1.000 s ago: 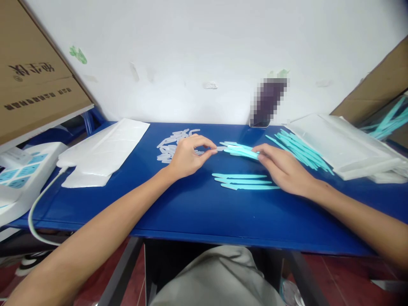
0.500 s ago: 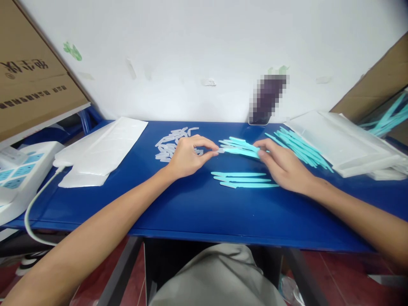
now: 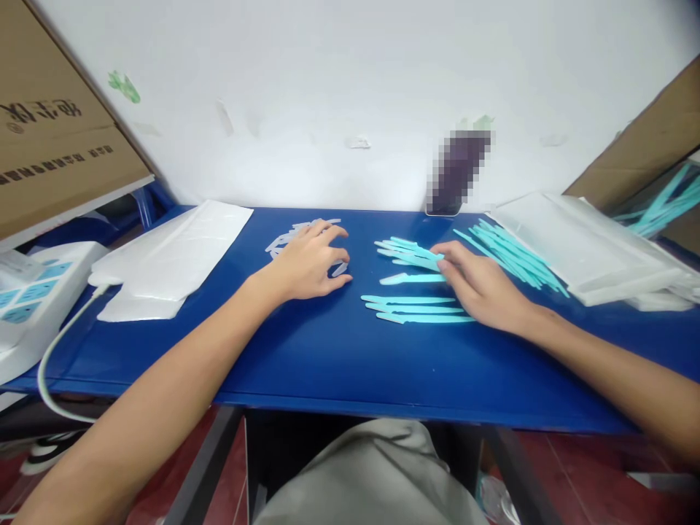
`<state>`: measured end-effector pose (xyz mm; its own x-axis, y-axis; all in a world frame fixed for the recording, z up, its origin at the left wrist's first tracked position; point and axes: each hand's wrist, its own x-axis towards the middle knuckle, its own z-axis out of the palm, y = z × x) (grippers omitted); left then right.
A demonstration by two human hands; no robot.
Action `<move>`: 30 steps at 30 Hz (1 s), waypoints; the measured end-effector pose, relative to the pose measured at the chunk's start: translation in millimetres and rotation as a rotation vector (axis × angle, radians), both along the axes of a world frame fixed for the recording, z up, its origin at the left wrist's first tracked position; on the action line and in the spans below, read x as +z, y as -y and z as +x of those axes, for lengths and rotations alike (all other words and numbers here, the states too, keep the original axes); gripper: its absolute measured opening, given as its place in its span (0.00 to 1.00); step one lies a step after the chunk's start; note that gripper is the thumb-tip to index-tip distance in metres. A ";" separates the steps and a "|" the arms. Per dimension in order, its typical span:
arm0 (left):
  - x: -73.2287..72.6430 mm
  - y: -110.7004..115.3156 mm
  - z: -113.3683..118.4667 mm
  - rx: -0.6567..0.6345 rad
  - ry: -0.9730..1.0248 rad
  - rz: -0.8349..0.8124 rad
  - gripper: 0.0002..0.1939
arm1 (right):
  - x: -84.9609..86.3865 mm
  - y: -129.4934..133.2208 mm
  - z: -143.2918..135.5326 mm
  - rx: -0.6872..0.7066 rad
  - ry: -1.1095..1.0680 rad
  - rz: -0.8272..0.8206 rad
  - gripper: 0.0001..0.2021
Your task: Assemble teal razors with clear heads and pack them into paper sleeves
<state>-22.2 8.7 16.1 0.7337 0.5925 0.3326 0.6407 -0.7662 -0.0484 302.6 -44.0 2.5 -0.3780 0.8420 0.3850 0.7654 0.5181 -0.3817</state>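
Observation:
My left hand [image 3: 311, 262] is over a heap of translucent plastic caps [image 3: 281, 240], its fingers spread and curved down. One loose cap [image 3: 340, 269] shows between thumb and fingers. At the right, my right hand [image 3: 478, 284] has thumb and forefinger closed on the handle end of a turquoise eyebrow razor in a small bunch [image 3: 405, 251]; how many it grips is hidden. Just below the bunch, a single razor [image 3: 413, 278] with a whitish tip lies on the blue table [image 3: 350, 364]. Nearer me, three more razors [image 3: 410, 309] lie side by side, handles towards my right hand.
A larger pile of turquoise razors [image 3: 514, 255] lies beside clear plastic bags [image 3: 596, 240] on the right. White packaging sheets [image 3: 180, 255], a power strip [image 3: 44, 306] with a cable, and a cardboard box [image 3: 65, 124] are at left. A blurred-out phone [image 3: 459, 175] leans on the wall.
My left hand has moved left from the razor tips to the cap heap, and its pinch has opened. A single razor now lies apart below the bunch; my right hand has barely moved.

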 end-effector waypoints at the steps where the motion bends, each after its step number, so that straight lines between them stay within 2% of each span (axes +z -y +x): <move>1: 0.8 -1.8 -4.3 0.017 -0.031 -0.019 0.14 | -0.5 -0.7 0.6 -0.005 0.005 0.004 0.13; 5: 0.8 -4.4 -7.5 -0.013 -0.026 -0.106 0.14 | -2.5 -4.8 2.7 -0.035 -0.007 0.040 0.13; 11: -4.5 1.6 7.9 -0.113 0.012 -0.202 0.17 | -1.5 -6.5 4.2 -0.060 -0.021 0.124 0.13; 17: -13.7 4.6 16.9 -0.091 -0.006 -0.148 0.17 | 0.2 -1.0 0.8 0.075 0.033 0.131 0.13; 21: -21.0 4.3 19.6 -0.074 0.014 -0.114 0.19 | -0.5 2.8 -0.9 0.085 0.090 0.078 0.14; 24: -24.1 3.2 20.8 -0.078 0.117 -0.064 0.16 | -0.1 4.3 -1.4 0.087 0.127 0.082 0.13; 30: -22.7 2.9 22.8 -0.133 0.330 0.012 0.11 | -1.0 2.1 -1.2 0.176 0.129 0.160 0.13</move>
